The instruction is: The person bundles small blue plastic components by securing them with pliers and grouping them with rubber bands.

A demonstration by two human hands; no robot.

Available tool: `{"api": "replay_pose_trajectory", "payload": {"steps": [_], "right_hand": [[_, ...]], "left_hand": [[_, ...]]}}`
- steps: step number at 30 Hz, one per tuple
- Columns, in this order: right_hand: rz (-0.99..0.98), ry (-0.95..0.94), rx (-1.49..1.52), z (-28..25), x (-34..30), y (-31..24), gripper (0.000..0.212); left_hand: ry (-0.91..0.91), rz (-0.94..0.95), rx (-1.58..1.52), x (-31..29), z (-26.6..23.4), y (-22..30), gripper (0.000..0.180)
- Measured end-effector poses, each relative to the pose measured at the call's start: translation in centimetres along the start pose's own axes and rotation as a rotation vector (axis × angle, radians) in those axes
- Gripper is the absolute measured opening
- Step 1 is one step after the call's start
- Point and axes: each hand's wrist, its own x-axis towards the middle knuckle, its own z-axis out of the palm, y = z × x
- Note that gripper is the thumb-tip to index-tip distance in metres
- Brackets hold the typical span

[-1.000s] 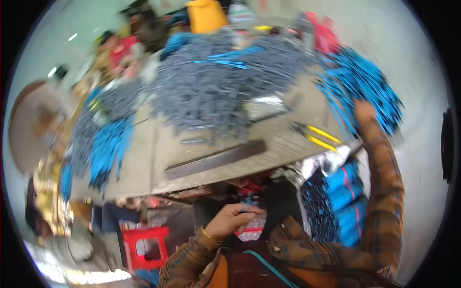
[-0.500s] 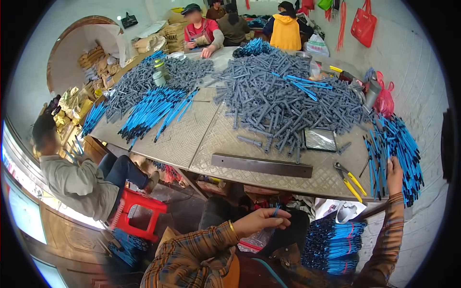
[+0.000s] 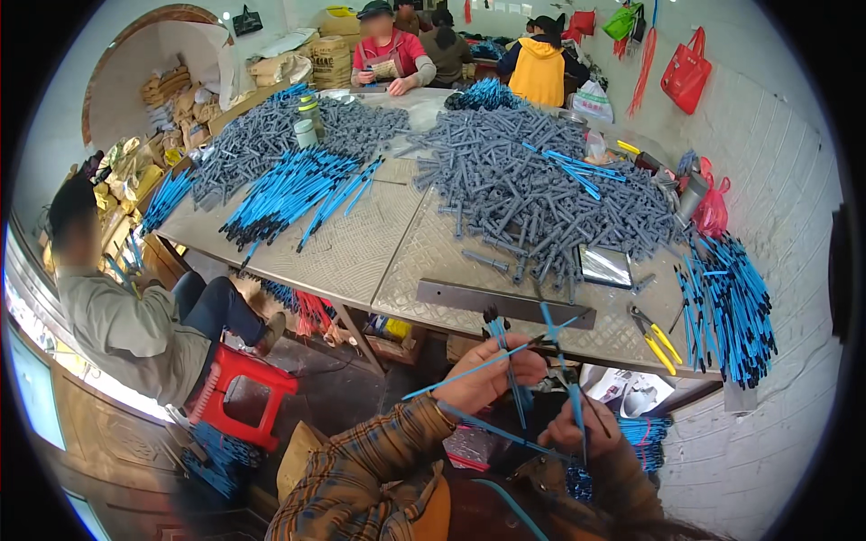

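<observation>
In front of my body, below the table edge, both hands work with thin blue sticks that have black ends. My left hand [image 3: 492, 374] has its fingers closed round a few of these blue sticks [image 3: 431, 388], some upright and one lying across the palm. Close by on the right, my right hand [image 3: 582, 433] pinches more blue sticks [image 3: 575, 401], which cross at different angles. Which hand grips each crossing stick is hard to tell. A pile of like sticks [image 3: 735, 316] lies at the table's right end, nearest to my right hand.
Grey plastic tubes [image 3: 541, 185] heap the table, with a dark metal bar [image 3: 505, 305], yellow-handled pliers [image 3: 656, 340] and a framed pane [image 3: 605, 267] in front. A person sits left on a red stool [image 3: 248, 397]. Another [image 3: 392, 59] works across the table.
My right hand has come from the stick pile at the table's right end to beside my left hand, bringing blue sticks. My left hand has risen slightly and turned palm up.
</observation>
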Motion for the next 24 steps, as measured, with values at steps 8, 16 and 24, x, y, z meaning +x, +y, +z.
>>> {"api": "replay_pose_trajectory", "payload": {"steps": [8,16,24], "right_hand": [[0.243,-0.173,0.134,0.9,-0.5,0.4,0.033],[0.287,-0.039,0.390,1.7,-3.0,2.8,0.039],[0.079,0.241,0.545,-0.6,-3.4,2.9,0.038]], "left_hand": [[0.115,-0.185,0.100,-1.0,2.2,2.4,0.023],[0.237,0.142,0.308,-0.2,2.7,1.0,0.017],[0.432,0.261,0.211,2.2,1.1,-1.7,0.010]]}}
